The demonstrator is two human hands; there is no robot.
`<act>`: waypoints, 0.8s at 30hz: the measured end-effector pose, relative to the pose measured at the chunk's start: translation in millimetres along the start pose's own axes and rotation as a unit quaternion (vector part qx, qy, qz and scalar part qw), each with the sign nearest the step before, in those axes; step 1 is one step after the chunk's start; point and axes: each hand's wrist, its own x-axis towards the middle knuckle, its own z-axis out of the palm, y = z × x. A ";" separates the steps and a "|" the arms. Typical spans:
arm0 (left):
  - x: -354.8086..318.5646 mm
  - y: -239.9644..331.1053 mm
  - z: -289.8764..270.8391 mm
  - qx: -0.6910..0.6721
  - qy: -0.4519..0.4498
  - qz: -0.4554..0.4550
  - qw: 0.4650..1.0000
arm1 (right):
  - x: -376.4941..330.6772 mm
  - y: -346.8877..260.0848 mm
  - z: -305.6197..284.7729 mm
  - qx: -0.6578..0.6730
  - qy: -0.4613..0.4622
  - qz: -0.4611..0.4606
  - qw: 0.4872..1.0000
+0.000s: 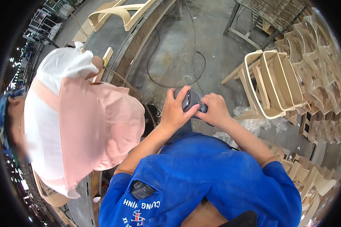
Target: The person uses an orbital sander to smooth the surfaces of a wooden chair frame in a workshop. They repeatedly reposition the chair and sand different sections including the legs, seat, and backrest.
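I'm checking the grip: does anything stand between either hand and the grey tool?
Nothing visible does: the left hand and right hand are both bare and directly on the tool. Its underside is hidden.
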 end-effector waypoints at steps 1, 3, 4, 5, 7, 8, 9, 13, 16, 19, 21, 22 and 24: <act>14.7 -10.1 -1.8 -0.010 -0.008 -0.005 1.000 | 19.7 2.6 0.1 -0.005 -0.004 -0.005 1.000; 44.8 -33.1 -8.3 -0.025 0.000 0.032 0.999 | 62.7 7.1 -1.4 -0.014 -0.017 -0.024 0.999; 59.0 -45.3 -12.3 -0.035 0.007 0.048 0.998 | 83.3 8.6 -2.4 -0.016 -0.030 -0.033 0.999; 71.7 -56.9 -16.7 -0.030 0.015 0.069 0.997 | 103.3 10.5 -4.1 -0.019 -0.049 -0.033 0.998; 99.8 -81.7 -25.0 -0.020 0.030 0.120 0.992 | 149.6 18.1 -7.2 -0.009 -0.082 -0.070 0.994; 109.0 -89.3 -27.6 -0.021 0.038 0.105 0.994 | 167.3 19.6 -7.4 -0.004 -0.106 -0.072 0.992; 116.8 -94.8 -28.4 -0.024 0.048 0.093 0.994 | 183.6 21.2 -7.0 0.005 -0.106 -0.089 0.990; 137.9 -105.6 -24.3 -0.034 0.131 -0.005 0.991 | 234.8 26.8 0.2 0.014 -0.130 -0.123 0.984; 158.9 -112.6 -25.0 -0.131 0.149 -0.154 0.968 | 264.1 30.3 7.2 0.011 -0.174 -0.110 0.979; 183.3 -117.0 -34.1 0.013 0.100 -0.112 0.989 | 294.0 41.0 5.7 0.036 -0.192 -0.115 0.974; 204.2 -114.1 -39.3 0.054 0.079 -0.094 0.991 | 316.5 51.9 1.6 0.056 -0.200 -0.133 0.969; 216.6 -111.7 -41.1 0.049 0.071 -0.089 0.992 | 328.0 59.2 -1.6 0.062 -0.208 -0.142 0.966; 246.6 -106.7 -44.2 0.038 0.041 -0.088 0.995 | 350.5 76.8 -10.4 0.075 -0.214 -0.157 0.961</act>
